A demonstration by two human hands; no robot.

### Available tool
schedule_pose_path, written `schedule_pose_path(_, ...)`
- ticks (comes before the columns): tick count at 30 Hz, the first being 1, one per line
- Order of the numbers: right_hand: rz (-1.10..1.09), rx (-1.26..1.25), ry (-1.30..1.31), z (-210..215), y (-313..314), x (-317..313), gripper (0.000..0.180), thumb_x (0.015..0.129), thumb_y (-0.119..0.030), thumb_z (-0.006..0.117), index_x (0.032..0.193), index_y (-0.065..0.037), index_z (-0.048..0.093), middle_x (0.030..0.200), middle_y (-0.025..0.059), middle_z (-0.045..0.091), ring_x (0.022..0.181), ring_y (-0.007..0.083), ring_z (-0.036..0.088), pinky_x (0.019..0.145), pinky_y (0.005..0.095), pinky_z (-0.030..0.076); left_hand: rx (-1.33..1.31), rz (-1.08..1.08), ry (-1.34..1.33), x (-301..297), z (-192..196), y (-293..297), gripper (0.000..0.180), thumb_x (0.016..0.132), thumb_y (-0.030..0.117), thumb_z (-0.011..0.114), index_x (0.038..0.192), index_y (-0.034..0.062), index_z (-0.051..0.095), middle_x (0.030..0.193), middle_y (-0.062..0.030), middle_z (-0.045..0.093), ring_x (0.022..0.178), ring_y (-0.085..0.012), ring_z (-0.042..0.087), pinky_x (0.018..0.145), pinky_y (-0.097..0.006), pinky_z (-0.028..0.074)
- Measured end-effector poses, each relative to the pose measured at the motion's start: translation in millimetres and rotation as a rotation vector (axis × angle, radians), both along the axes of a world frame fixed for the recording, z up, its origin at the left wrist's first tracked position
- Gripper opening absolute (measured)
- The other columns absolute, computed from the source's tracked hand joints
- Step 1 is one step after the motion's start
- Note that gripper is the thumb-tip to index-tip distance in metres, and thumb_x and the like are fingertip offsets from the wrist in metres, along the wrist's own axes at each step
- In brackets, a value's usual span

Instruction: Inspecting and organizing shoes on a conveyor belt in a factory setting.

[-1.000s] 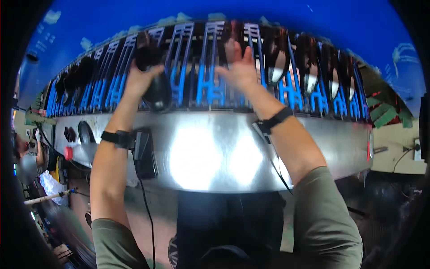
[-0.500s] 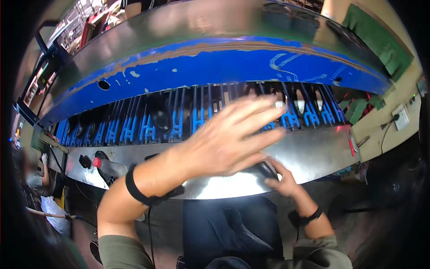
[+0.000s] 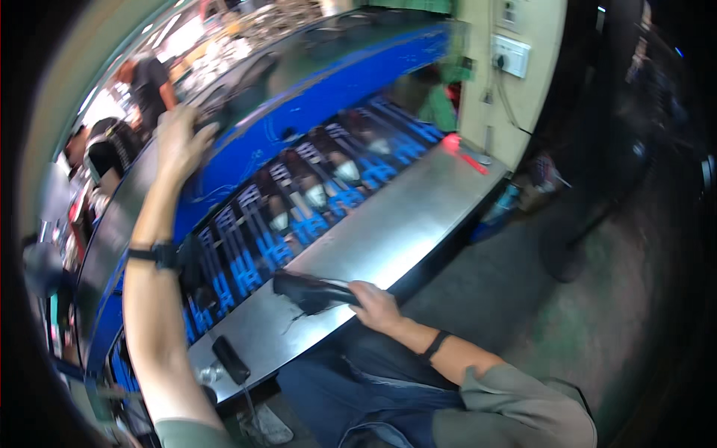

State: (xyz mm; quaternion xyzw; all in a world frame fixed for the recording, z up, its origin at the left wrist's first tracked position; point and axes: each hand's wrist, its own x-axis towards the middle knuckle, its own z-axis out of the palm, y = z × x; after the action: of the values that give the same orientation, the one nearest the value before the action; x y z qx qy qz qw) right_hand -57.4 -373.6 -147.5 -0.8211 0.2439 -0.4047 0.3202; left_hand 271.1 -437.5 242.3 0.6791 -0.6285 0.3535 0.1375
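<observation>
My right hand (image 3: 376,306) is closed around one end of a black shoe (image 3: 310,293), held over the front of the metal ledge (image 3: 418,216). A thin strand hangs from the shoe. Up at the left, my left hand (image 3: 179,142) is raised over the blue beam (image 3: 261,142), beside the dark items on the upper shelf (image 3: 280,67). Its thumb stands apart from the fingers, and nothing shows in it, though motion blurs it. Beyond the ledge runs a row of blue forked holders (image 3: 306,228), with several dark, white-tipped pieces (image 3: 347,170) among them.
A red tool (image 3: 474,163) lies at the ledge's far right end, by a cream wall with a socket (image 3: 511,56). A black block-shaped item (image 3: 230,360) and a clear bottle (image 3: 211,373) are at the near left. Two people (image 3: 149,86) are at the far left.
The view has swung to the right and tilted. My left hand has gone from above the holders up to the far left. My right hand still grips the black shoe, now more fully visible.
</observation>
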Motion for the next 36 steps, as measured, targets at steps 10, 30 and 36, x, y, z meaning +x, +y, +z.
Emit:
schedule_pose_path(10, 0.129, -0.005, 0.475, 17, -21, 12, 0.060, 0.078, -0.006, 0.073, 0.132, -0.005, 0.049, 0.118, 0.0181, 0.055, 0.110, 0.0391, 0.060, 0.087, 0.0488, 0.055, 0.171, -0.443, 0.194, -251, -88, 285, 0.033, 0.068, 0.019, 0.079, 0.069, 0.0052, 0.049, 0.097, -0.0202, 0.060, 0.087, -0.0379, 0.057, 0.074, -0.046, 0.045)
schedule_pose_path(30, 0.794, 1.225, -0.209, 116, 114, -107, 0.042, 0.093, -0.030, 0.072, 0.124, -0.004, 0.062, 0.110, 0.0037, 0.067, 0.100, 0.0122, 0.062, 0.089, 0.0302, 0.050, -0.397, 0.000, 2.091, -151, -354, 448, 0.039, 0.099, 0.021, 0.064, 0.129, -0.0038, 0.056, 0.115, -0.0118, 0.065, 0.100, -0.0199, 0.064, 0.093, -0.033, 0.051)
schedule_pose_path(36, 0.648, 1.905, -0.174, 43, 121, -192, 0.070, 0.104, -0.053, 0.045, 0.144, 0.004, 0.045, 0.130, 0.0220, 0.063, 0.113, 0.0265, 0.067, 0.099, 0.0419, 0.055, -0.453, -0.763, 2.354, -216, -256, 435, 0.068, 0.097, 0.031, 0.055, 0.155, 0.0051, 0.030, 0.156, -0.0253, 0.038, 0.147, -0.0404, 0.034, 0.116, -0.064, 0.029)
